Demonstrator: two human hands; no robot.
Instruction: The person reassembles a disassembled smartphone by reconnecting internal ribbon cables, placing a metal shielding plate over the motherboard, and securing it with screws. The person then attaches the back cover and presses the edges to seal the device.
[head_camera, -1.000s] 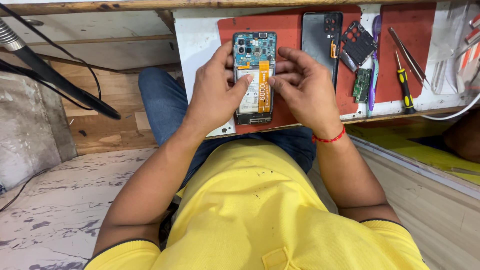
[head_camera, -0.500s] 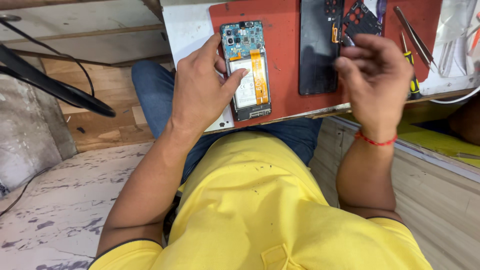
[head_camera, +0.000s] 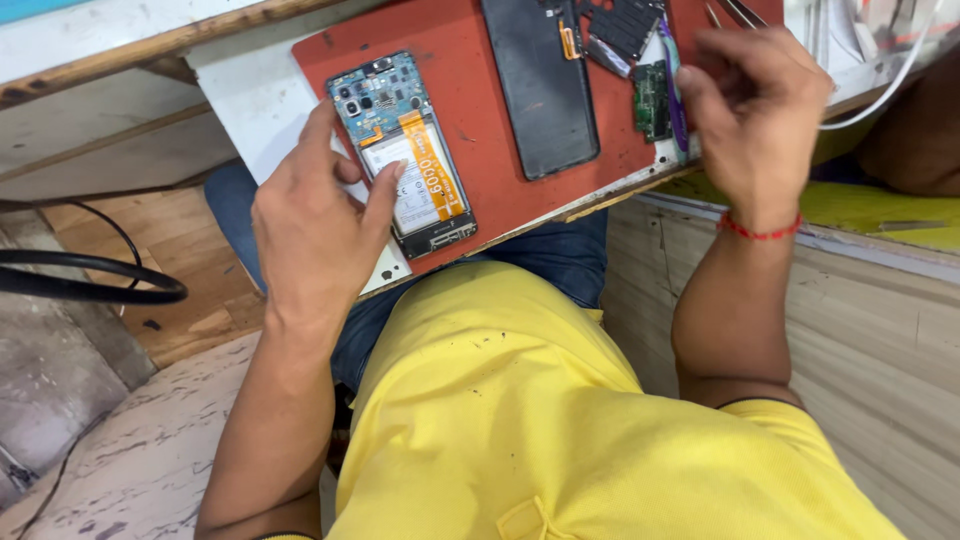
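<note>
An opened phone (head_camera: 410, 150) lies back-up on a red mat (head_camera: 490, 210), showing its blue board, white battery and orange flex strip. My left hand (head_camera: 320, 230) grips it, fingers along its left edge and thumb pressed on the battery. My right hand (head_camera: 755, 110) hovers at the mat's right edge with its fingers bunched and blurred. It is beside a purple pen-like tool (head_camera: 671, 95) and a small green circuit board (head_camera: 650, 100). Whether it holds anything does not show.
A black phone panel (head_camera: 540, 90) lies face-down mid-mat, with a black plastic part (head_camera: 625, 20) above it. Metal tweezers (head_camera: 740, 10) and a white cable (head_camera: 880, 85) are at the far right. A black cable (head_camera: 90, 285) loops over the floor at left.
My right hand let go of the phone, rose and moved right toward the tools. My left hand stays on the phone. The view has tilted and shifted left.
</note>
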